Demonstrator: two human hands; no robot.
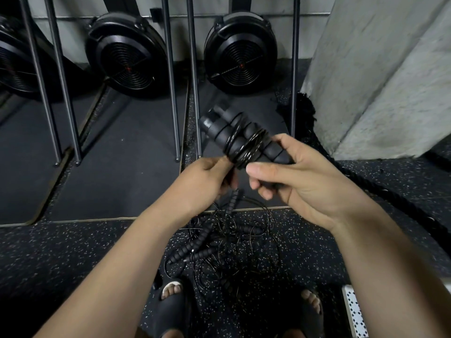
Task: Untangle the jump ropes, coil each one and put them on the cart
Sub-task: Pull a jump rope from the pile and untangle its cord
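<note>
above the speckled floor (73,252), a jump rope (234,135), cable wound round paired handles, points away and up-left; right hand (300,181) fingers (264,192) curl round its near end, left hand (207,181) pinches the cable. tangled ropes (227,242) lie below; fan housings (240,61) beyond.

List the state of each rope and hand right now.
Held jump rope: cord wound round its paired handles, off the floor.
Right hand: grips the handles' near ends.
Left hand: pinches the cord below the windings.
Floor pile: ropes tangled, uncoiled, by the feet.
</note>
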